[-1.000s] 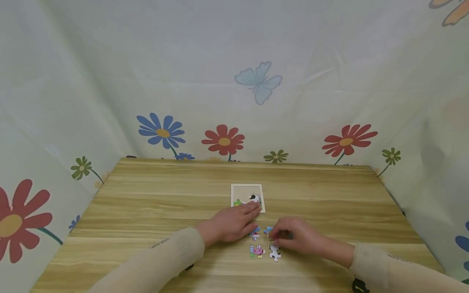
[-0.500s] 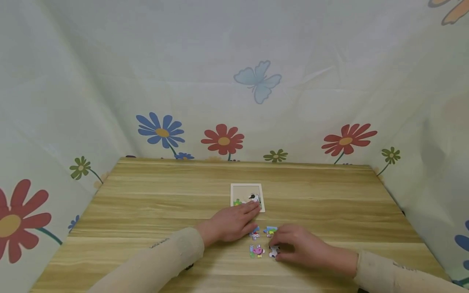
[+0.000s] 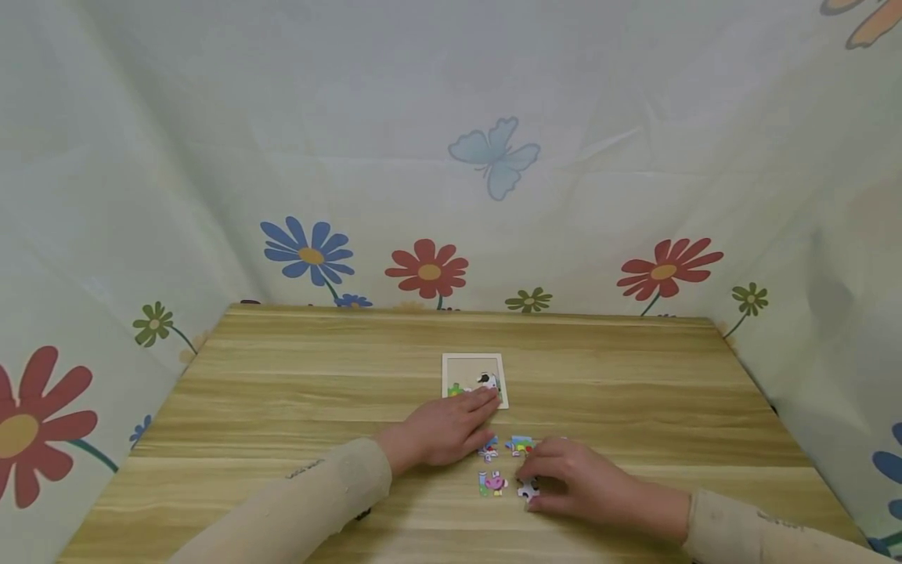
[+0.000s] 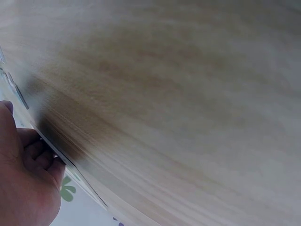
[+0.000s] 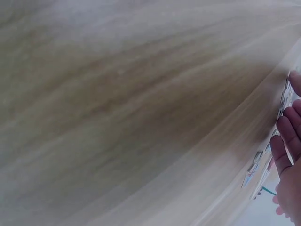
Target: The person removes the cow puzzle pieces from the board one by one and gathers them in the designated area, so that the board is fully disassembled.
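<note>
On the wood-grained counter [image 3: 317,352], the left hand [image 3: 440,431] lies over the near edge of a square tray [image 3: 461,370], its straight fingers together and resting on the tray's near right part. Within the tray a black-and-white cow piece [image 3: 487,381] sits at the right and a green piece [image 3: 455,388] at the near left, partly hidden by that hand.

Nearer than the tray lie loose puzzle pieces: a blue-and-white one [image 3: 488,450] just beside the left thumb, a blue-and-green one [image 3: 520,445] to its right, and a pink one [image 3: 494,483] nearer still. The right hand [image 3: 592,482] pinches a black-and-white piece [image 3: 528,489] at the near right, thumb and fingers curled at opposite edges (part of it shows between them).

Beyond the counter hangs a pale cloth [image 3: 338,125] printed with flowers and butterflies.
</note>
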Tool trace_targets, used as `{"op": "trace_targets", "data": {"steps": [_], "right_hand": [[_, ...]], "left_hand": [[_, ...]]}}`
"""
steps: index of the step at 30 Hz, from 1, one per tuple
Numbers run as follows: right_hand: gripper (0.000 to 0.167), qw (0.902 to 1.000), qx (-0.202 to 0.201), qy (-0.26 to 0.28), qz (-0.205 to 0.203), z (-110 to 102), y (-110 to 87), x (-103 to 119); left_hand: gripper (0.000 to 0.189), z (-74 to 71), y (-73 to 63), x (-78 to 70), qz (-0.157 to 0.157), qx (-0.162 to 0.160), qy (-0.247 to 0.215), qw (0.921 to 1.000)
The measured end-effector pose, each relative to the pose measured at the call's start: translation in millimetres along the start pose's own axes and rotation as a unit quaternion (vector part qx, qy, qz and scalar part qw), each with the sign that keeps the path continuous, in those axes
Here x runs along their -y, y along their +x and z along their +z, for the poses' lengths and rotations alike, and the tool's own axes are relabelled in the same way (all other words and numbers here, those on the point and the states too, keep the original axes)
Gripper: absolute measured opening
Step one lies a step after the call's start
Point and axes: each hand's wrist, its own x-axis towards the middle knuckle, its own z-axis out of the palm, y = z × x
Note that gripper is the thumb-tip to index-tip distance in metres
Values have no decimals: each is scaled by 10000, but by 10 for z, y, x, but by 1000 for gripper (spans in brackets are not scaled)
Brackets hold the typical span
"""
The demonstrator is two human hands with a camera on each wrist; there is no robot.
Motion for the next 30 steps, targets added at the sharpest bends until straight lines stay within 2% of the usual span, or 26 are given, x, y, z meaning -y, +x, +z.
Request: {"op": "trace_targets", "data": {"steps": [19, 26, 30], "right_hand": [[27, 9999, -29, 151, -51, -35, 22, 15], [29, 9993, 102, 288, 229, -83, 36, -7], [30, 9985, -47, 447, 314, -158, 98, -61]], "left_hand": [[65, -21, -6, 18, 47, 65, -63, 9999], [65, -40, -12, 18, 34, 94, -79, 9999], [64, -60, -13, 8, 8, 86, -142, 9999]]}}
